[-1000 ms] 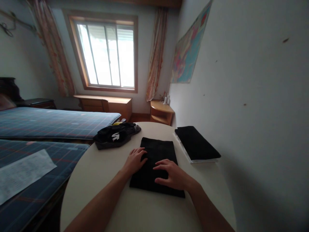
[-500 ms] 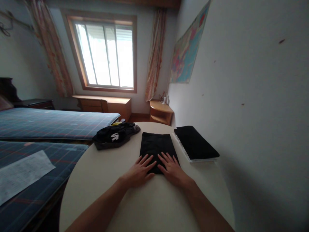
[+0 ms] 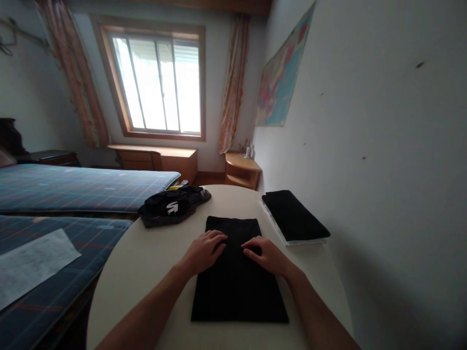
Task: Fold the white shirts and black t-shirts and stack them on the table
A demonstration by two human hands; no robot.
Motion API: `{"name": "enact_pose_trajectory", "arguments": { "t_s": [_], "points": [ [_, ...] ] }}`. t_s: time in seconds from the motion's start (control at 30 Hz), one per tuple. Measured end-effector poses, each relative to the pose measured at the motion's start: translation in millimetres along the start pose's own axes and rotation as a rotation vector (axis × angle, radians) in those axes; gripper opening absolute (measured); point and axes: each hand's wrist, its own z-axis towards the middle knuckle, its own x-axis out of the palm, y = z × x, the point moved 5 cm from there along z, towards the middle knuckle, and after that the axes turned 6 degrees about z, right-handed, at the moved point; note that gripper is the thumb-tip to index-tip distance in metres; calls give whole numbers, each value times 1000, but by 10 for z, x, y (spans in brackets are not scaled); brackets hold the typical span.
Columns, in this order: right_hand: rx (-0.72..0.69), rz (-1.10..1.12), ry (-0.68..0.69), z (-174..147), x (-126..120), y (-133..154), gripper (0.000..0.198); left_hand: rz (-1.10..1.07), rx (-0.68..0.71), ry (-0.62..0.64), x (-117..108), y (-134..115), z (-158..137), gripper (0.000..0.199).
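A black cloth (image 3: 239, 291), flat and neatly rectangular, lies on the round cream table in front of me. My left hand (image 3: 206, 250) is over its left side, fingers bent and together, thumb apart from them. Over the right side is my right hand (image 3: 264, 253), its fingers bent inward and a gap between thumb and forefinger. Neither hand visibly grips the cloth; whether the fingertips press on it is hard to tell. To the right, a second folded black cloth (image 3: 294, 214) rests on a white stack (image 3: 306, 241).
A black cap (image 3: 171, 206) with a white logo sits at the table's (image 3: 146, 287) far left. Beds with plaid mattresses (image 3: 73, 184) stand left, one bearing a printed sheet (image 3: 36, 262). The white wall (image 3: 383, 204) runs along the right.
The black cloth's far edge has come closer to me, and its near edge now extends well past my hands. Both hands have gone from flat and spread to bent fingers.
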Motion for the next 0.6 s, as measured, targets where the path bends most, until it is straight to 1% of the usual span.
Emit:
{"name": "enact_pose_trajectory", "arguments": {
  "t_s": [0.07,0.1,0.17,0.23,0.33,0.4,0.47,0.53,0.6],
  "points": [
    [-23,-56,-77,16,-20,-85,41,16,5,13,73,54,-17,37],
    [-15,-79,-90,22,-20,-124,45,21,5,33,107,73,-24,39],
    [16,-117,-83,26,-19,-167,48,19,2,72,141,85,-30,38],
    [28,-141,-70,18,-30,-143,43,3,-6,78,117,73,-24,35],
    [36,-122,-53,5,-47,-73,36,-19,-27,40,48,72,-8,31],
    [57,-104,-65,9,-53,-85,33,-11,-52,-5,26,130,-2,27],
    [77,-134,-122,21,-71,-161,31,22,-104,-63,33,248,-3,27],
    [107,-203,-202,29,-106,-291,31,48,-171,-108,65,397,-7,34],
    [165,-278,-254,24,-142,-450,33,40,-225,-111,115,529,-7,41]
  ]
}}
